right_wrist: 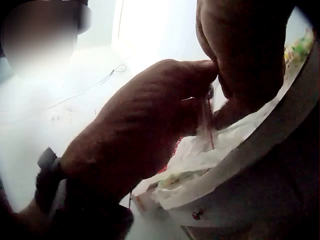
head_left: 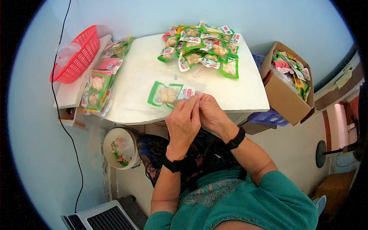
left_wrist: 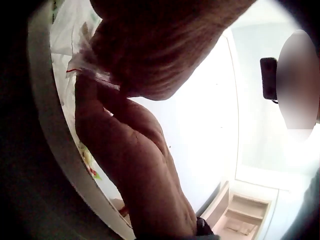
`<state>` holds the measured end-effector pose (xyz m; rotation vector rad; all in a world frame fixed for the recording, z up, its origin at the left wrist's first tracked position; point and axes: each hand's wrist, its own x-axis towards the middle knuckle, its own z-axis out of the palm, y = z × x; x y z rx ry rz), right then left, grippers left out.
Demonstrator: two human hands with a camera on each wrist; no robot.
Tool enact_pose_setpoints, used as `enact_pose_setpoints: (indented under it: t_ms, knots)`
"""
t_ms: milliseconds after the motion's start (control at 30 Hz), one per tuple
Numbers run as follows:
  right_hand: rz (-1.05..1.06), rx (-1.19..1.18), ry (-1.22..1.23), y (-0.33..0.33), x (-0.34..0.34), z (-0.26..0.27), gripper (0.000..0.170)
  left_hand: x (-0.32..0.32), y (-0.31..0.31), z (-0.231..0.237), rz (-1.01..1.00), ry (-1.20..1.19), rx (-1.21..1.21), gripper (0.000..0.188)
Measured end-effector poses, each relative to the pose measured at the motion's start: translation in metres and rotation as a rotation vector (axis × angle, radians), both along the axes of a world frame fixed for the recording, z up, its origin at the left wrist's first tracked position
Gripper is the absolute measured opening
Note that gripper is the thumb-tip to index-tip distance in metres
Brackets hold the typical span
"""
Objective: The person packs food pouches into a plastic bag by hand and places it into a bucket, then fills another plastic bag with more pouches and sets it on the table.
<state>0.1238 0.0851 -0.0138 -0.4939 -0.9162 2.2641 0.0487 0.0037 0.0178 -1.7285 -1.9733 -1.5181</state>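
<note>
A clear plastic zip bag lies at the front of the white table, with green-edged food packs inside it. Pale round pieces show through the packs. My left hand pinches the near edge of the bag between thumb and fingers. Right beside it, my right hand pinches the same edge, the fingertips of both hands close together. In the right wrist view, the bag's edge with a thin red line runs between the hands. The left wrist view shows that red-lined edge too.
A pile of similar packs covers the table's back right. Filled bags lie at the left near a red basket. A carton of packs stands right; a white bucket sits below left. A black cable hangs at left.
</note>
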Motion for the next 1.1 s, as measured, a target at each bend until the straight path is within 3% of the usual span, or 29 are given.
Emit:
enact_pose_setpoints:
  t_ms: [133, 233, 333, 433, 533, 733, 933, 1033, 1100]
  knots:
    - [0.035, -0.129, 0.113, -0.01, -0.011, 0.015, 0.022, -0.001, 0.0, -0.005, 0.011, -0.052, 0.063, 0.014]
    - [0.049, -0.035, 0.044, -0.004, -0.026, 0.001, 0.02, -0.003, -0.003, -0.002, 0.018, -0.065, 0.051, 0.015]
    - [0.098, -0.092, 0.081, -0.004, -0.032, 0.012, 0.015, -0.009, -0.003, -0.002, 0.052, -0.05, 0.075, 0.015]
    - [0.102, 0.055, -0.086, 0.001, -0.036, 0.005, 0.011, -0.014, -0.005, 0.003, 0.06, -0.108, 0.111, 0.015]
    - [0.016, 0.112, -0.142, -0.001, -0.042, 0.0, 0.01, -0.015, -0.007, 0.003, 0.075, -0.098, 0.115, 0.015]
    - [0.038, 0.359, -0.197, 0.005, -0.048, -0.009, 0.008, -0.018, -0.009, 0.004, 0.054, -0.111, 0.144, 0.015]
    - [0.045, 0.057, -0.003, 0.01, -0.058, -0.031, 0.017, -0.016, -0.014, 0.002, 0.024, -0.095, 0.114, 0.015]
    - [0.277, -0.025, 0.072, 0.024, -0.058, -0.027, 0.013, -0.015, -0.017, 0.006, 0.036, -0.089, 0.127, 0.016]
    - [0.256, -0.043, 0.012, 0.018, -0.059, -0.014, 0.013, -0.015, -0.019, 0.006, 0.042, -0.108, 0.124, 0.016]
